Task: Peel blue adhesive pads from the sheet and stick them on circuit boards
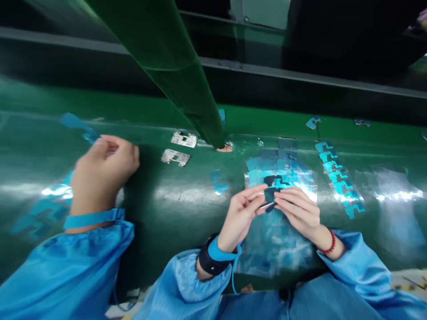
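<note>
My left hand (240, 216), wearing a blue band and a black strap at the wrist, pinches a small dark flat piece (271, 195) from the left. From the right, the fingertips of my right hand (299, 212) close on the same piece; a red bead bracelet circles that wrist. The piece has a glossy edge, and fingers cover part of it, so its exact kind cannot be made out. Beneath both hands lies a clear sheet (276, 262) bearing rows of blue cut-out film pieces.
At left, a co-worker's hand (103, 173) holds a blue strip (75, 122). Two silvery plates (175, 157) lie near a slanted green post (187, 80). A strip of blue cut-outs (340, 180) is on the right, beside a clear plastic sheet (398, 213). A metal rail (300, 78) runs behind.
</note>
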`<state>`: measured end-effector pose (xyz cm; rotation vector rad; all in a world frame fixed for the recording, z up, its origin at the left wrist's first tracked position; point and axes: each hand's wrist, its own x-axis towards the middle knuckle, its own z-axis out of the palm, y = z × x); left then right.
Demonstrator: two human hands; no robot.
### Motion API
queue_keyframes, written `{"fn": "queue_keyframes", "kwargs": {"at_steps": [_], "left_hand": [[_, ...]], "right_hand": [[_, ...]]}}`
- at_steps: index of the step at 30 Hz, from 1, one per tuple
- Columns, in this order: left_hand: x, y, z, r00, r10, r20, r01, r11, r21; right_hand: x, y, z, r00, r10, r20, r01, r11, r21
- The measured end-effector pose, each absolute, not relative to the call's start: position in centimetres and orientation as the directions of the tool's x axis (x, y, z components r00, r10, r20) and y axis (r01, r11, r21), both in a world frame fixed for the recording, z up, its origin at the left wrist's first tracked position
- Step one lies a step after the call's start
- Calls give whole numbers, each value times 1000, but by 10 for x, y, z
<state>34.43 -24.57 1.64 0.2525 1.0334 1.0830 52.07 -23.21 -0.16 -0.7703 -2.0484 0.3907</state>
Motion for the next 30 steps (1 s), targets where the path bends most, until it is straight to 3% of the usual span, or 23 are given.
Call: {"fn": "queue_keyframes", "kwargs": {"at_steps": [4,10,20,26,30], "left_hand": [[342,-245,18,50,807,-589,-592,499,633],[342,-246,19,105,850,-516,-546,483,684],[341,-244,16,199,800,-566,-612,553,566],[340,-244,17,173,816,-552,-635,521,571],[341,-244,17,183,812,-555,-644,526,556]], "right_hand": [[516,-228,7,-399,757,518,314,643,-698],[514,-227,8,-409,800,439,352,582,-733],[518,-227,2,-441,715,542,444,699,-561],[519,-227,3,-499,728,471,477,684,-551],[521,-228,3,-549,670,499,517,742,-427]]}}
